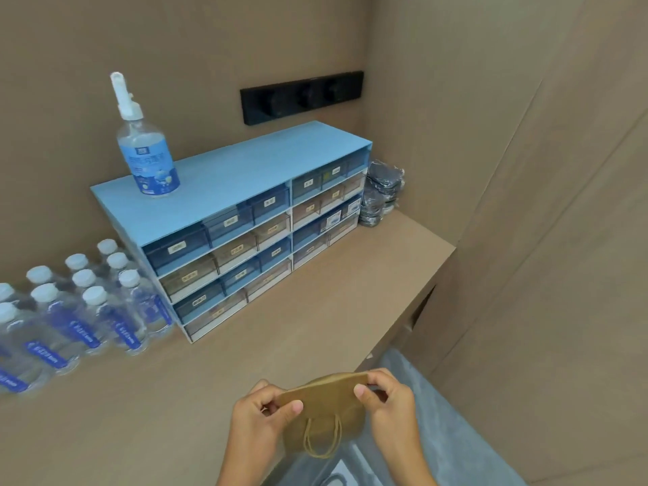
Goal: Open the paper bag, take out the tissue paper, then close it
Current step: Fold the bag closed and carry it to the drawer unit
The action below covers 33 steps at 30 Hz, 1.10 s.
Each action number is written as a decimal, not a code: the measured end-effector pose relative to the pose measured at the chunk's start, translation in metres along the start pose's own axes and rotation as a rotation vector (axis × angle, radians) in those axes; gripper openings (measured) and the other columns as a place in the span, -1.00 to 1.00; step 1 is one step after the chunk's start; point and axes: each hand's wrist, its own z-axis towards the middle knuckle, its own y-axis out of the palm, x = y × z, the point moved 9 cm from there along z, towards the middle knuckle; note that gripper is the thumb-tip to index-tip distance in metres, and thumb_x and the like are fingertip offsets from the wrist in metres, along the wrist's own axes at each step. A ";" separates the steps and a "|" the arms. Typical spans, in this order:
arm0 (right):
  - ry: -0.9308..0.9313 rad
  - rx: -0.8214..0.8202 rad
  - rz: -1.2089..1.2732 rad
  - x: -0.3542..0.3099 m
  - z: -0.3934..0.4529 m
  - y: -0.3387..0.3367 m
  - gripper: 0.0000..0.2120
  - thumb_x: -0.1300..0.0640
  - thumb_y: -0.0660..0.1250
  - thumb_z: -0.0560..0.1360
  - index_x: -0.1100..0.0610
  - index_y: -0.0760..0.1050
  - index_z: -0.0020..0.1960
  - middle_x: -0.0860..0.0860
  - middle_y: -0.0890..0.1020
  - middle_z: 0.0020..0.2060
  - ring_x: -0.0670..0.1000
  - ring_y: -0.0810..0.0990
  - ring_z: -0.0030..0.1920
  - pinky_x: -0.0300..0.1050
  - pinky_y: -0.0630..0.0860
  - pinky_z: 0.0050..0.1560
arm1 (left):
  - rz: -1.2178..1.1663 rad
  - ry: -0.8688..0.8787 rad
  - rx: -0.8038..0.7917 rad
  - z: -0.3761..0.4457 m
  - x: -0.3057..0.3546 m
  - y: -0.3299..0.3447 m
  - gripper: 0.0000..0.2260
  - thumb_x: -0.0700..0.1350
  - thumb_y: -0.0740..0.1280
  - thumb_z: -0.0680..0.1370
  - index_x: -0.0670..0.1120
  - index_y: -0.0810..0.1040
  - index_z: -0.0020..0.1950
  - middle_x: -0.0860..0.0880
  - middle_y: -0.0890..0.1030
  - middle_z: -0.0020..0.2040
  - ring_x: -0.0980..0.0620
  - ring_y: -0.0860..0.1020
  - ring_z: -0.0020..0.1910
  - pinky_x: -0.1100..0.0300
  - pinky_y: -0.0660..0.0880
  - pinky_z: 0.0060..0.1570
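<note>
A small brown paper bag (pixel 324 412) with a twisted cord handle hanging down its near side is held in the air at the bottom middle, just off the counter's front edge. My left hand (pixel 259 415) pinches the bag's top rim at its left end. At the right end of the same rim, my right hand (pixel 389 398) pinches it between thumb and fingers. The bag's mouth looks nearly flat, with only a thin gap. No tissue paper shows.
A brown counter (pixel 315 310) carries a blue drawer organiser (pixel 245 219) with a spray bottle (pixel 147 149) on top. Several water bottles (pixel 70 310) stand at the left. Dark packets (pixel 382 191) are stacked by the right wall. Grey floor (pixel 456 433) lies below right.
</note>
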 end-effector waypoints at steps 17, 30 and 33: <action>0.046 -0.098 -0.129 -0.002 0.311 -0.083 -0.75 0.41 0.35 0.46 0.11 0.68 -0.22 0.05 0.71 -0.22 0.02 0.67 -0.16 -0.15 0.55 -0.08 | 0.005 -0.061 0.113 0.242 0.036 0.171 -0.81 -0.38 0.52 0.36 -0.38 0.55 -0.38 -0.10 0.38 -0.35 0.02 0.33 -0.37 0.24 0.26 -0.35; -0.100 -0.545 -0.182 0.009 0.480 0.001 -0.84 0.41 0.40 0.44 0.20 0.60 -0.23 0.20 0.66 -0.23 -0.02 0.59 -0.26 -0.37 0.45 -0.24 | -0.015 -0.203 0.651 0.317 0.031 0.174 -0.87 -0.36 0.52 0.37 -0.19 0.66 -0.33 -0.01 0.41 -0.32 0.08 0.37 -0.35 0.39 0.32 -0.33; -0.081 -0.616 -0.182 0.018 0.502 0.006 -0.78 0.41 0.40 0.44 0.13 0.59 -0.26 0.12 0.65 -0.24 0.04 0.60 -0.24 -0.45 0.45 -0.27 | 0.009 -0.252 0.730 0.319 0.033 0.187 -0.87 -0.34 0.53 0.37 -0.18 0.67 -0.33 0.00 0.42 -0.32 0.18 0.36 -0.39 0.39 0.33 -0.32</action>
